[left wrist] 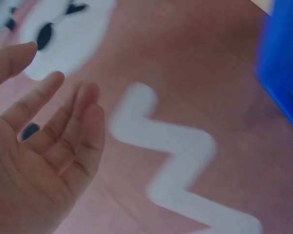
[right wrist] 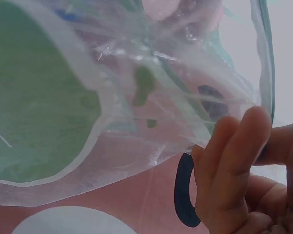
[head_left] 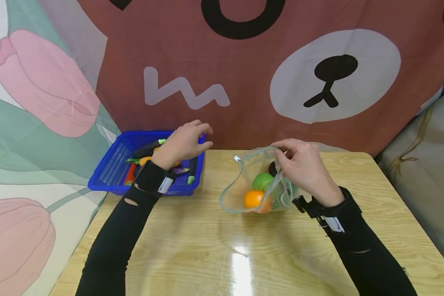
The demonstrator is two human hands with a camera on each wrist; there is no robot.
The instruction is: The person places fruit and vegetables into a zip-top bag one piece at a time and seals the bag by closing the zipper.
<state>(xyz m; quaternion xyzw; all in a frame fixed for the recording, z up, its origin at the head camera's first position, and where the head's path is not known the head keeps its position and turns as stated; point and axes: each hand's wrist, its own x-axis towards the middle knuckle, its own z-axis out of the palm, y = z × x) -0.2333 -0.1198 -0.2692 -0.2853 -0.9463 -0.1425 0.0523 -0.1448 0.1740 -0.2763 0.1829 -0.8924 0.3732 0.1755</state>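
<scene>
My right hand (head_left: 305,170) pinches the upper edge of a clear zip bag (head_left: 229,196) with a pale green rim, its mouth gaping to the left. Inside the bag are an orange fruit (head_left: 253,199), a green round fruit or vegetable (head_left: 262,181) and a dark item (head_left: 272,168), partly hidden. In the right wrist view, thumb and fingers (right wrist: 237,161) grip the bag's film. My left hand (head_left: 185,142) hovers over the right part of a blue basket (head_left: 109,186), holding nothing. Its fingers look loosely bent in the left wrist view, palm (left wrist: 34,180) bare.
Several toy-like vegetables lie in the basket, among them a dark eggplant (head_left: 146,149), a red-orange piece (head_left: 130,174) and a purple-black one (head_left: 193,168). Both stand on a wooden table (head_left: 192,246). Behind it hangs a printed cloth (head_left: 244,82).
</scene>
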